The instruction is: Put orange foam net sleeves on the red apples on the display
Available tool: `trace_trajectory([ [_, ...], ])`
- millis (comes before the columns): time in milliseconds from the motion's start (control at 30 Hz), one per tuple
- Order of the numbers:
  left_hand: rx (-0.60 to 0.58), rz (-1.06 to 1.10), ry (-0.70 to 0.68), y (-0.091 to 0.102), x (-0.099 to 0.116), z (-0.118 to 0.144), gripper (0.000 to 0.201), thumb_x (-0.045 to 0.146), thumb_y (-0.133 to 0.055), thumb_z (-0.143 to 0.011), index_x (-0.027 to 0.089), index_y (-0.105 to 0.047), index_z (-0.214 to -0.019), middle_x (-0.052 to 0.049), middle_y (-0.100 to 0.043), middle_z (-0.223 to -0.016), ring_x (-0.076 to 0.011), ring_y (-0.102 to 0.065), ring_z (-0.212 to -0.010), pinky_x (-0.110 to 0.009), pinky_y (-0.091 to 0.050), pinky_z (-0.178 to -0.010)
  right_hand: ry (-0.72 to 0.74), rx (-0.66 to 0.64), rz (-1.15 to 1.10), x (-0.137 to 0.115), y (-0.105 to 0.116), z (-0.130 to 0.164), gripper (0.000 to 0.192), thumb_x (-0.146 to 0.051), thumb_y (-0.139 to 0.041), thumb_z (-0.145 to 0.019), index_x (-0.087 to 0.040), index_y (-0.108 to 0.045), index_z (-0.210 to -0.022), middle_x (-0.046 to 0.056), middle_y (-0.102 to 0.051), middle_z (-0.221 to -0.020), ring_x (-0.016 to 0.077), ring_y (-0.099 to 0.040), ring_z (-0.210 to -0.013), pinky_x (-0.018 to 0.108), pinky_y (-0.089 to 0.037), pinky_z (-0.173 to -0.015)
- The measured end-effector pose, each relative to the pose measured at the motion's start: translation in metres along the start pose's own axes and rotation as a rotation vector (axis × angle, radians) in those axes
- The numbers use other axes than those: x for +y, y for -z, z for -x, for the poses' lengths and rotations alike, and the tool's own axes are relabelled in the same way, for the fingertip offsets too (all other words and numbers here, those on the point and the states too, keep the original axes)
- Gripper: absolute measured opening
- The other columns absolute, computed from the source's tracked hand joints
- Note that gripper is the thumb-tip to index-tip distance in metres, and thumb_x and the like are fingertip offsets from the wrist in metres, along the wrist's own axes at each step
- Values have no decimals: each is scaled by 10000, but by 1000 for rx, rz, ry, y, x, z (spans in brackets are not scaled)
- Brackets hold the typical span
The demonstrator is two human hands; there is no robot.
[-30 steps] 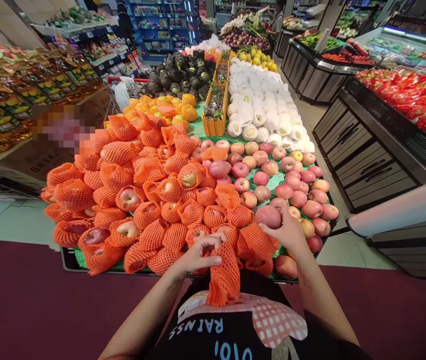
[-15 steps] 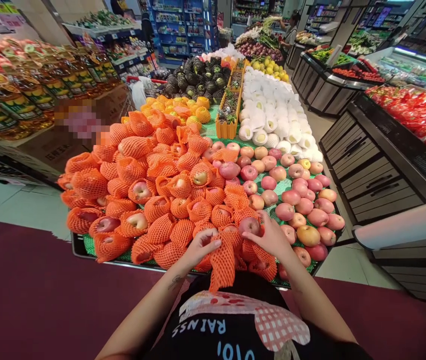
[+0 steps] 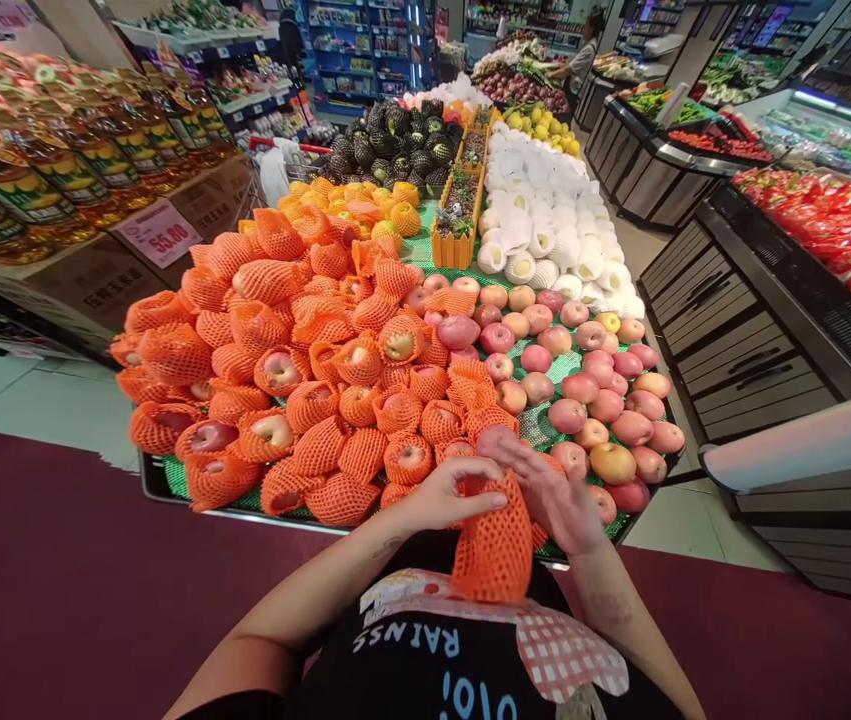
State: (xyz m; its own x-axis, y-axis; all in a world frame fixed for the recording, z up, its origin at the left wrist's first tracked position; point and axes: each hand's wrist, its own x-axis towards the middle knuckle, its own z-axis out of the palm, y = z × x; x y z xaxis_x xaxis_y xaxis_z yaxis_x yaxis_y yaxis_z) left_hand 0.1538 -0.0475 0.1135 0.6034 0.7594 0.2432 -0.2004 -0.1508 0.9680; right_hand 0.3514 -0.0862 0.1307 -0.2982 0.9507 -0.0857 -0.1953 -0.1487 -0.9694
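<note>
Step in hand, as judged from the frame: sleeving an apple (image 3: 495,440) in an orange foam net (image 3: 495,550) at the near edge of the fruit display table (image 3: 170,490).

Grip state:
- Your left hand (image 3: 449,493) is closed on the upper rim of the foam net, thumb and fingers pinching the mesh at its left side
- Your right hand (image 3: 556,498) lies over the net's right side with fingers spread and bent; it holds the apple against the mouth of the net. Whether the fingers fully enclose the fruit cannot be told, as the hand hides most of it

Position of the work: the apple sits at the top opening of the net, between your two hands and touching both. Only its upper pink surface shows. The net hangs below your hands, over the table edge and in front of your apron (image 3: 545,650).

Surroundings: netted apples (image 3: 320,400) are stacked to your left; bare apples (image 3: 590,400) lie to your right on the green mat (image 3: 537,425).

Next move, as judged: keep the rim stretched with your left hand while your right presses the fruit down into the mesh. Keep the pinch firm, since the net may slip off the apple
</note>
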Motion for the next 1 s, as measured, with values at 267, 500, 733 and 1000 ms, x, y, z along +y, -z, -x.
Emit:
trace_trajectory([
  [267,-144,152,222,7,-17,-2,410,539,-786,-798,159,-633,-793,30,-575,-698,-108,-512,-638,-241,-413,-638,126,264,-178,17,19,4,427,-686,-771,-718,-275,-668,-772,73,-762,-1054,354,-677,-1138,543,-509,-1037],
  [500,-117,68,237,13,-34,3,358,507,-757,-842,166,-653,-879,-10,-639,-864,-155,-575,-833,-307,-462,-848,129,379,-632,-1,27,5,673,-879,-419,-820,-442,-668,-1267,-35,-606,-1488,305,-410,-1484,562,-270,-1223],
  [733,-72,78,238,15,-37,3,335,475,-770,-833,173,-646,-906,-20,-636,-913,-174,-581,-891,-341,-473,-898,44,347,-670,-3,21,17,633,-922,-438,-748,-478,-742,-1082,-27,-704,-1359,345,-468,-1420,603,-374,-1098],
  [1000,-140,102,201,15,-28,0,286,425,-754,-856,178,-661,-966,-25,-649,-950,-176,-599,-908,-351,-484,-923,41,283,-751,-9,15,15,589,-911,-439,-780,-393,-719,-801,14,-751,-909,281,-647,-909,454,-502,-809],
])
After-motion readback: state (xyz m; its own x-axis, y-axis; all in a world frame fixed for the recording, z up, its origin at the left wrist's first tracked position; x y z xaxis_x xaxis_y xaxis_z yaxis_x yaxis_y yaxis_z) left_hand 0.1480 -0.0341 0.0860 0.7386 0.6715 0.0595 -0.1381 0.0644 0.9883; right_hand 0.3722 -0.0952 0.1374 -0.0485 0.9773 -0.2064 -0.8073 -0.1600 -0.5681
